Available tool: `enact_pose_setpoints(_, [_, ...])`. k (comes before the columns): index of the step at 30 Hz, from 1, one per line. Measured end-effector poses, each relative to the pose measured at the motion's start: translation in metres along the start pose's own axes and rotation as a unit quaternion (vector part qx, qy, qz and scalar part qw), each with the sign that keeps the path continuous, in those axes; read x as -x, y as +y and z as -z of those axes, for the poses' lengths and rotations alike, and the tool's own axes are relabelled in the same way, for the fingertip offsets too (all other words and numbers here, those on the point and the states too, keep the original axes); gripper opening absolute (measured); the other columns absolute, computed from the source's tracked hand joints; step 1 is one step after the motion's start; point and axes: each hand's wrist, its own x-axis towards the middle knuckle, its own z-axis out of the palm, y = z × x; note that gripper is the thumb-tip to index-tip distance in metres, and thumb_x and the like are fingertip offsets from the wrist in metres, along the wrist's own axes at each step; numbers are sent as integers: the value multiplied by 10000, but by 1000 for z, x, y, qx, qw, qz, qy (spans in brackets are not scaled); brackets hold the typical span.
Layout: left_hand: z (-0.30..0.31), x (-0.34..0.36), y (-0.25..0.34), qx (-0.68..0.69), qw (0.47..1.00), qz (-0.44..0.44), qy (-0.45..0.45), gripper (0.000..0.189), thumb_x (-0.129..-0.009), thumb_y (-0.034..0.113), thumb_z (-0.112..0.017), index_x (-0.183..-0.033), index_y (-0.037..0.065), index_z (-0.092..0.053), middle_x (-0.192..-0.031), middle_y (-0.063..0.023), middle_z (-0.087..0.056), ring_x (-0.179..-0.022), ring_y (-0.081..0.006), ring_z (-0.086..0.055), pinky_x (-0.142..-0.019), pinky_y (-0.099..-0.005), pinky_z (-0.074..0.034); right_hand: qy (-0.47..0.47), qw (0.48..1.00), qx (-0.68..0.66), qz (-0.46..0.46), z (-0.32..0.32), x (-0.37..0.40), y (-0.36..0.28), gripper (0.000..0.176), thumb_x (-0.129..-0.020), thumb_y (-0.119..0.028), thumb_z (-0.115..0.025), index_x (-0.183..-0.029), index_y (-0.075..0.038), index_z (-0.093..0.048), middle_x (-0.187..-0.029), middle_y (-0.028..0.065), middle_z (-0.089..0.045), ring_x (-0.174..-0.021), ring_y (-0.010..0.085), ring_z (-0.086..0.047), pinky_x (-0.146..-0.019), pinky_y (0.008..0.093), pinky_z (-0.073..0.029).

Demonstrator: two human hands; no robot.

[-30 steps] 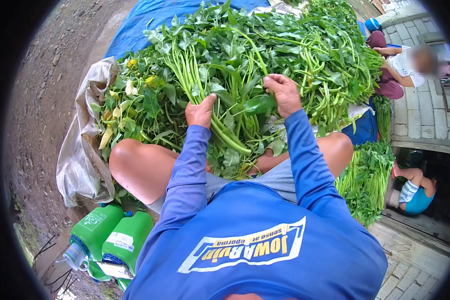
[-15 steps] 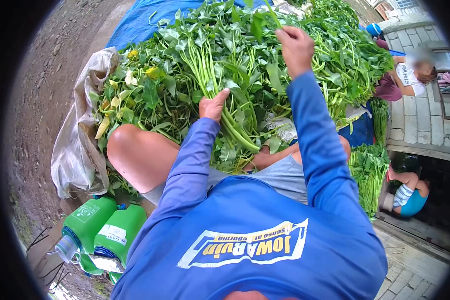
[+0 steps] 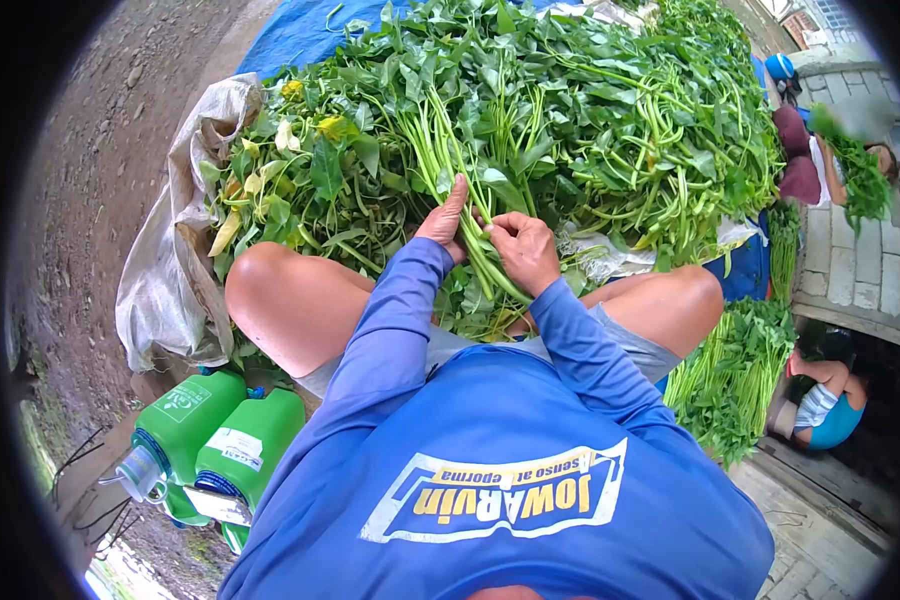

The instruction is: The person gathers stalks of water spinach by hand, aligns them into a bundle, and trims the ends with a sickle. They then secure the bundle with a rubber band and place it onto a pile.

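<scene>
My left hand (image 3: pixel 444 225) is closed around a bunch of water spinach (image 3: pixel 435 145), thumb along the pale green stems. The leafy end points away from me and the thick stem ends slant down to the right. My right hand (image 3: pixel 526 252) is beside it, with thumb and forefinger pinched on stems at the bunch's right side. Some of its fingers are hidden behind the stems. Beyond both hands spreads a large heap of loose water spinach (image 3: pixel 620 130), with yellowed leaves on its left side.
A whitish sack (image 3: pixel 175 240) lies left of the heap, and a blue tarp (image 3: pixel 300 40) shows behind it. Green jugs (image 3: pixel 250 440) stand at lower left. Tied greens (image 3: pixel 735 370) lie at right. Two people are farther right, one with greens (image 3: pixel 855 170) in front of them.
My right hand has come down from above the heap, where it held up a stem, to the bunch in my left hand. The person at upper right now has greens in front of them.
</scene>
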Motion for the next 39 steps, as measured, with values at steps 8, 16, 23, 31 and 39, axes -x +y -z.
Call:
enact_pose_setpoints(8, [9, 7, 3, -329, 888, -205, 247, 427, -743, 335, -876, -909, -43, -767, -847, -98, -735, -731, -185, -636, -712, -345, -527, -51, 987, -144, 45, -12, -27, 52, 293, -922, -304, -722, -1012, -37, -803, -903, 148, -780, -885, 221, -751, -830, 338, -571])
enact_pose_setpoints(16, [-11, 25, 50, -293, 900, -268, 180, 270, -797, 229, -868, -725, 26, -705, -699, -12, -634, -582, -120, -520, -568, -322, -435, 94, 983, 99, -119, -1, -100, 96, 367, -829, -383, -779, -1003, -59, -792, -983, 144, -784, -900, 291, -746, -858, 378, -576])
enact_pose_setpoints(23, [-7, 18, 35, -292, 914, -240, 149, 303, -808, 254, -861, -681, 47, -680, -643, -11, -607, -525, -125, -528, -532, -316, -445, 93, 968, -77, -222, -4, -99, 115, 330, -918, -258, -716, -1178, -56, -727, -1007, 87, -765, -895, 235, -734, -805, 329, -571])
enact_pose_setpoints(31, [-7, 14, 27, -293, 920, -198, 167, 346, -781, 290, -880, -672, 29, -682, -635, -46, -635, -521, -146, -576, -528, -323, -478, 133, 937, -313, -84, 15, -79, 106, 621, -852, 81, -615, -1465, -6, -562, -1192, 132, -740, -934, 164, -734, -830, 278, -562])
enact_pose_setpoints(39, [-3, 14, 29, -297, 924, -185, 151, 303, -825, 282, -871, -787, 28, -710, -680, -48, -643, -538, -157, -599, -513, -318, -469, -17, 889, -436, -139, 61, -85, 70, 221, -966, -130, -745, -1148, -5, -733, -980, 44, -729, -824, 107, -653, -723, 260, -562])
